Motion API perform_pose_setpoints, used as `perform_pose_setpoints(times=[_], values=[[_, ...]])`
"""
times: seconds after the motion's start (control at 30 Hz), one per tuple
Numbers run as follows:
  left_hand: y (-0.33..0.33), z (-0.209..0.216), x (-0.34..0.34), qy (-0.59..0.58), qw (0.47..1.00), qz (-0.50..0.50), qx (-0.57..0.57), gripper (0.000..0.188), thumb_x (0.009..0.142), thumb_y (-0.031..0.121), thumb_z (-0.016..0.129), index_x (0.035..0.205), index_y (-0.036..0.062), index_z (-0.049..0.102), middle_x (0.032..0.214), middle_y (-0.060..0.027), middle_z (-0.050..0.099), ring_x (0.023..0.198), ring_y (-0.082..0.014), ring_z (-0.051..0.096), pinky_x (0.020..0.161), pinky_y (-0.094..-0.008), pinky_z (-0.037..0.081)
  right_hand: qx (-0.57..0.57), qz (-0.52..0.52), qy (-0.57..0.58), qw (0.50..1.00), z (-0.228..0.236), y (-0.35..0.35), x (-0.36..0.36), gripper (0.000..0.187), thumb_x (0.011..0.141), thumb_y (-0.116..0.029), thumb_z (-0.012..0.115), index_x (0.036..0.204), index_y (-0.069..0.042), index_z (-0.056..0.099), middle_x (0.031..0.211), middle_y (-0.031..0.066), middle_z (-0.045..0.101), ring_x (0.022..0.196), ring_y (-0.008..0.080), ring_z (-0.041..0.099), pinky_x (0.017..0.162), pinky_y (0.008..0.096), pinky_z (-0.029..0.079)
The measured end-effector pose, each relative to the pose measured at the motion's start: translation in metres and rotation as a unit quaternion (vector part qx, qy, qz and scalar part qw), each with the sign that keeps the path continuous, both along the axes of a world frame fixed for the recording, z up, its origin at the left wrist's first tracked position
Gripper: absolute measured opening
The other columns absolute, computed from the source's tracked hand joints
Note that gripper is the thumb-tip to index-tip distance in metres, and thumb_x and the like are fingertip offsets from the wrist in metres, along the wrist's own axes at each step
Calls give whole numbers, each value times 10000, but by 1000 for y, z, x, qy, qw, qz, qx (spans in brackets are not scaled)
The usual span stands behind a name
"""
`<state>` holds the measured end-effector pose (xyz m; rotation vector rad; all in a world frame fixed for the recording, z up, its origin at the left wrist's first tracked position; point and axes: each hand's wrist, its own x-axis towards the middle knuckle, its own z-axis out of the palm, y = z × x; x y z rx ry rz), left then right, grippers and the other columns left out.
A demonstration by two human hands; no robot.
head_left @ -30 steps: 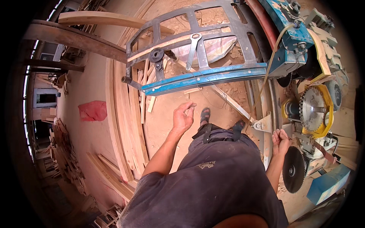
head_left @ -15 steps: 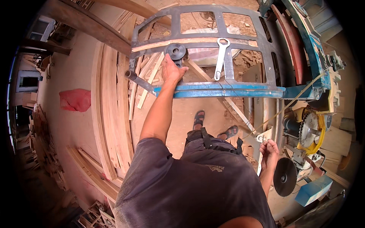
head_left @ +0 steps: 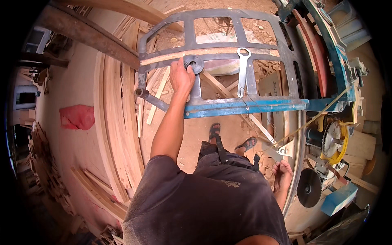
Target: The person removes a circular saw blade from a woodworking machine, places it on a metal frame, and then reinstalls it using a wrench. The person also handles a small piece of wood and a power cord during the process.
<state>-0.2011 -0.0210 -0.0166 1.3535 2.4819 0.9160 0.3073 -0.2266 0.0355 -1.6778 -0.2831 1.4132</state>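
My left hand reaches over the grey slotted machine table. Its thumb and fingers pinch a small dark piece at the left side of a dark round flange with a centre hole. That piece is mostly covered, so its kind does not show. A large silver wrench lies to the right, across the table's bars. My right hand is low at my right side, its fingers curled inward, below a white metal bracket. Whatever it may hold is hidden.
A blue rail edges the table in front of me. At right are a toothed saw blade by a yellow guard and a dark saw blade. Long wooden planks lie at left, near a red cloth-like piece.
My left hand has shifted left on the flange and now pinches at its side. My right hand has drawn back from the white bracket toward my body. The view has tilted slightly.
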Motion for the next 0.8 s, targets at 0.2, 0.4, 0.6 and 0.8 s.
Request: perform_pose_setpoints(times=[0.2, 0.4, 0.6, 0.8], values=[[36, 1, 5, 17, 987, -54, -148, 839, 771, 491, 787, 1456, 135, 459, 1463, -229, 376, 1354, -426, 344, 1091, -548, 365, 14, 34, -21, 999, 9, 16, -20, 139, 920, -7, 557, 1051, 1, 601, 866, 142, 680, 676, 219, 657, 605, 315, 576], [48, 21, 1, 13, 973, -94, -208, 819, 732, 389, 815, 1431, 117, 486, 1387, -214, 403, 1319, -413, 347, 1059, -578, 385, 5, 34, -8, 999, 2, 21, -29, 137, 928, 9, 539, 1054, 2, 590, 852, 153, 680, 651, 232, 657, 574, 325, 564], [45, 20, -4, 17, 977, -99, -190, 786, 690, 267, 788, 1402, 75, 517, 1332, -224, 422, 1310, -415, 355, 1041, -596, 404, 2, 61, -11, 998, 4, 23, -41, 139, 932, -5, 553, 1064, 1, 593, 858, 151, 688, 667, 227, 668, 590, 320, 569], [44, 18, -8, -8, 982, -75, -171, 837, 647, 283, 784, 1408, 51, 525, 1321, -247, 453, 1287, -414, 389, 1056, -505, 422, 19, 100, -13, 995, 10, 31, -44, 170, 900, 5, 530, 1058, -4, 593, 881, 143, 679, 698, 249, 672, 616, 331, 571]])
